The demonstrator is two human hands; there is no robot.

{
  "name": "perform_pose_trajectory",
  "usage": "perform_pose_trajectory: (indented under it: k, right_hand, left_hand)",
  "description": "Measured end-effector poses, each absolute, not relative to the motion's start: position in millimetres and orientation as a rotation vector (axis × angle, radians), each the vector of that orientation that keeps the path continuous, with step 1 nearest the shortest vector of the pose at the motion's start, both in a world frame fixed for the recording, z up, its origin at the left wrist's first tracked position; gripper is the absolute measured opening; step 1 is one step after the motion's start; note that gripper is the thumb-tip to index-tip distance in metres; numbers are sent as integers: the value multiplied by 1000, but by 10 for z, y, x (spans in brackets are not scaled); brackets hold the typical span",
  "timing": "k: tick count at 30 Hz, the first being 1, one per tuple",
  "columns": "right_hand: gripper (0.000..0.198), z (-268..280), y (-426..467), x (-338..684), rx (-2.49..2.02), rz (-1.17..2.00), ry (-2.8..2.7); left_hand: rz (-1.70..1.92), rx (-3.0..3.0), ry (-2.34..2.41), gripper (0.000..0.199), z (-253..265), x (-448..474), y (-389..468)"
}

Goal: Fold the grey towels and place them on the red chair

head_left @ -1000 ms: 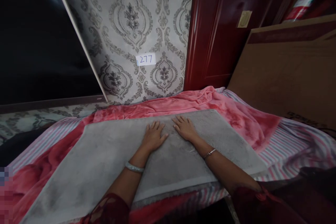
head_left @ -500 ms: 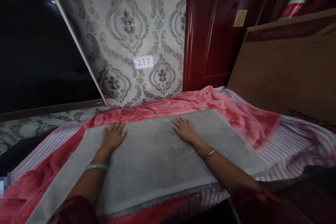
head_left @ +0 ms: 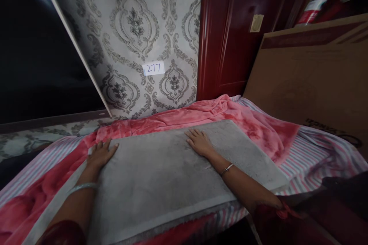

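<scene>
A grey mat lies spread out on top of a pink plush blanket. My left hand rests flat near the mat's far left corner, fingers apart, a pale bangle on that wrist. Further right, my right hand presses palm down close to the mat's far edge with its fingers spread. A thin bracelet circles the right wrist. Neither hand grips anything. The mat's near edge hangs slightly over the blanket, and part of its left side is hidden under my left arm.
Under the blanket is a striped sheet. A large cardboard box leans at the right, with a bottle behind it. At the left stands a dark screen. The patterned wall bears a paper label reading 277.
My left hand has slid left along the mat toward its far left corner. My right hand stays at about the same spot on the mat. The view has shifted slightly.
</scene>
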State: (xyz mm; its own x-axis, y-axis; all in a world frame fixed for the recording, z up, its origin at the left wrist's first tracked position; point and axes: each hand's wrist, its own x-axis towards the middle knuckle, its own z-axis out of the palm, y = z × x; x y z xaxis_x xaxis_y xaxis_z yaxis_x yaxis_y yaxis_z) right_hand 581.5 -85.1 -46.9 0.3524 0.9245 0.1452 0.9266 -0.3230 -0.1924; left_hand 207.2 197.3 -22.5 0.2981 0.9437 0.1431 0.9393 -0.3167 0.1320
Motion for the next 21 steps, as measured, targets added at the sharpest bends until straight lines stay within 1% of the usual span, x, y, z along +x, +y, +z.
perform_pose_trajectory:
  k: [2, 5, 8, 11, 13, 15, 17, 21]
  right_hand:
    - [54, -454, -854, 5805, -2374, 0, -1658]
    - [54, -444, -857, 5794, -2364, 6, -1655]
    - [53, -456, -853, 5796, -2352, -7, -1654]
    - [54, -469, -849, 5801, -2353, -12, -1648]
    - [54, -467, -849, 5800, -2357, -9, -1648]
    - [54, -459, -852, 5797, -2359, -3, -1653]
    - [55, -449, -855, 5796, -2357, 2, -1659]
    - [55, -442, -858, 5804, -2358, 6, -1652]
  left_hand:
    - [258, 2450, 1827, 80, -146, 2093, 1891]
    - [286, 2406, 1870, 74, -24, 2183, 1722]
    - [293, 2473, 1886, 67, 38, 2460, 1420]
    - [221, 2786, 1534, 59, -16, 2922, 971]
    - [148, 2926, 1226, 59, -108, 3233, 659]
    - [88, 2977, 1015, 59, -212, 3462, 407]
    - [104, 3001, 943, 59, -298, 3578, 251]
    - [167, 3029, 961, 58, -360, 3574, 176]
